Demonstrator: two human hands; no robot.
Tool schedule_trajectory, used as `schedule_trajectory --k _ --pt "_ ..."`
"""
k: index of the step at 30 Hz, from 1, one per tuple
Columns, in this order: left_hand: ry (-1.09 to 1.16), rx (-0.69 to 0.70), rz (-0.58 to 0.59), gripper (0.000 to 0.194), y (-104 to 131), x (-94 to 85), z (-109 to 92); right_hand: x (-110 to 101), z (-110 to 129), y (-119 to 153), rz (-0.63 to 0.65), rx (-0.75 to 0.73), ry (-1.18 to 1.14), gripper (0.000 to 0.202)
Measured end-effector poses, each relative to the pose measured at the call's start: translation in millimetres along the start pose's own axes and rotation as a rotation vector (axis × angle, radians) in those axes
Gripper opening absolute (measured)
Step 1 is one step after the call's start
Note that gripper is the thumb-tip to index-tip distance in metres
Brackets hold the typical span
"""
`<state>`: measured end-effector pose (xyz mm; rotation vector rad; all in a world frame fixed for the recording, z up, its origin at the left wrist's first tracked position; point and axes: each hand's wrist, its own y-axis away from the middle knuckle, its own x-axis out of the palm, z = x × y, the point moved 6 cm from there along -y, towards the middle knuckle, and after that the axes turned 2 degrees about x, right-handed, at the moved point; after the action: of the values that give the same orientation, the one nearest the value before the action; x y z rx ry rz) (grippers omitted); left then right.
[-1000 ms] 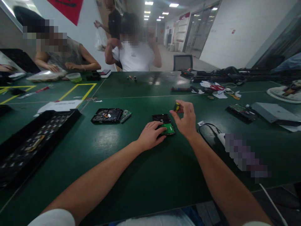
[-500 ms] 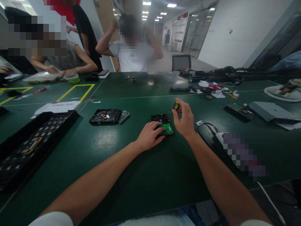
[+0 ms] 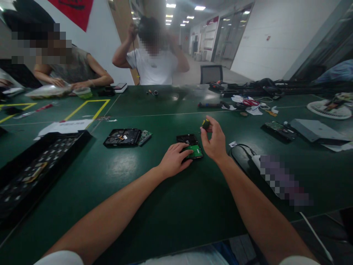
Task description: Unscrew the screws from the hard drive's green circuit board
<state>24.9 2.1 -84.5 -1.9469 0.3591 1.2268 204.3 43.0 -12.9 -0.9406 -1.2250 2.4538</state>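
Observation:
A hard drive with a green circuit board lies on the table in front of me. My left hand rests on the board's left side, its fingers spread over it and gripping nothing visible. Above the drive's right edge, my right hand pinches a screwdriver by its black and yellow handle. The shaft is too thin to make out. To the left lie another black hard drive and a loose circuit board touching its side.
A long black tray stands at the left. At the right are a power strip with a cable, a third drive and a grey box. Tools and paper scraps lie farther back. Two people sit across the table.
My right hand has turned the screwdriver handle slightly between its fingers. The view has shifted a little. The person standing at the back left is out of view.

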Motion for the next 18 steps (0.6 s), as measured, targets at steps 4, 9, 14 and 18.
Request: schedule_trajectory --k 4,9,14,18 --pt "-0.009 0.007 0.001 0.039 -0.3 -0.4 -0.5 -2.5 2.3 -0.7 -0.004 -0.016 0.01 0.046" --pt "-0.025 0.01 0.01 0.04 -0.2 0.4 -0.2 -1.4 2.6 -1.3 0.011 -0.018 0.009 0.051" --pt "-0.032 0.007 0.01 0.039 0.0 0.9 -0.1 -3.0 2.1 -2.1 -0.014 0.003 0.012 0.048" --pt "-0.03 0.004 0.008 0.04 0.6 1.4 0.7 -3.4 3.1 -2.7 -0.01 -0.006 0.011 0.047"
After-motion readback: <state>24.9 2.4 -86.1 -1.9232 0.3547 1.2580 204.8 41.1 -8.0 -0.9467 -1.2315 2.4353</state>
